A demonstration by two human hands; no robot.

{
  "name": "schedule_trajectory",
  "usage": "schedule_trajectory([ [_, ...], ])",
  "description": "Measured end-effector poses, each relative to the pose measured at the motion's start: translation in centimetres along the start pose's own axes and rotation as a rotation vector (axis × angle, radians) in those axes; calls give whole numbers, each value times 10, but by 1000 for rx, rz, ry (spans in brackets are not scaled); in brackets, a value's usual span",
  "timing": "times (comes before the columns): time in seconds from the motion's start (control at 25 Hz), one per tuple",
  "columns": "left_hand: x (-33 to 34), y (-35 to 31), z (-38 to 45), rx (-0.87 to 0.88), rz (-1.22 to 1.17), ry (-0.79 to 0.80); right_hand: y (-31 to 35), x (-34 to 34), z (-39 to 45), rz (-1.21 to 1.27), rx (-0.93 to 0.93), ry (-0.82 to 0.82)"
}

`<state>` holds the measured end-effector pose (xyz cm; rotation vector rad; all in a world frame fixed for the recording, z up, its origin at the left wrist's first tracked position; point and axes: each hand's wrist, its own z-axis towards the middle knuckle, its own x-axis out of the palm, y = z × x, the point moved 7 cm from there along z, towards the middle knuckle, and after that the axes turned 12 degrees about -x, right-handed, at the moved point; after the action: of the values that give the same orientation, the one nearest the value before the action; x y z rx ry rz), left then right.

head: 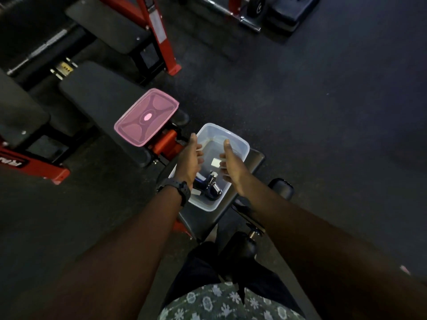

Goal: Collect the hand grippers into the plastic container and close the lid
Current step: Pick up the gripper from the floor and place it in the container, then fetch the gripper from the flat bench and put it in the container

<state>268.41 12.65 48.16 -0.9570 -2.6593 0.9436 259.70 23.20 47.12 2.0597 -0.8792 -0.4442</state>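
Observation:
A clear plastic container stands on a black padded bench seat in the middle of the view. In its near end lies a hand gripper with dark blue handles and a chrome spring. My left hand, with a black watch on the wrist, hovers over the container's left rim, fingers apart and empty. Over the right side of the container, my right hand is also spread and holds nothing. The pink translucent lid lies flat on the end of another black bench pad to the upper left.
Red-framed gym benches stand to the left and behind. A barbell and a dark step platform sit at the top. Dark rubber floor spreads to the right. Black roller pads flank the seat.

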Motion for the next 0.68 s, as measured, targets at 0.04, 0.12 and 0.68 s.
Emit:
schedule_trajectory([
  [0.04, 3, 0, -3, 9, 18, 10, 2, -4, -3, 19, -10, -12],
  [0.12, 14, -5, -10, 34, 41, 39, 7, -15, -11, 49, -20, -53],
  [0.68, 282, -118, -335, 606, 364, 800, 161, -265, -356, 309, -642, -963],
])
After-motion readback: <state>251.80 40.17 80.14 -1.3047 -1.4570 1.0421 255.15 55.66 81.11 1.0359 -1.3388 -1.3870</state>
